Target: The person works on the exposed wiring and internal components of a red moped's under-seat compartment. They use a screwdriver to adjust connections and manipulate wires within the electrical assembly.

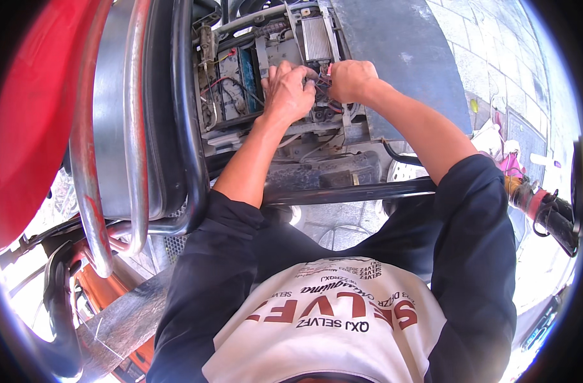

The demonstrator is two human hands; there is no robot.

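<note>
My left hand (288, 94) is bent over an open compartment of a vehicle frame. Its thumb and forefinger close on thin wires (324, 81) beside a finned metal box (316, 39). Just right of them, my right hand (354, 81) is curled shut at the same wires. Something small and red shows at its fingertips, too little to name. Left of my hands lies a dusty battery-like block (231, 89) with a teal side and red and black leads on top. The fingertips of both hands are partly hidden.
A dark flat panel (400, 57) adjoins the compartment on the right. Bent metal tubes (135, 127) and a black seat cushion (112, 115) stand at left. A black bar (349, 192) crosses before my legs. A handlebar grip (550, 217) shows at far right.
</note>
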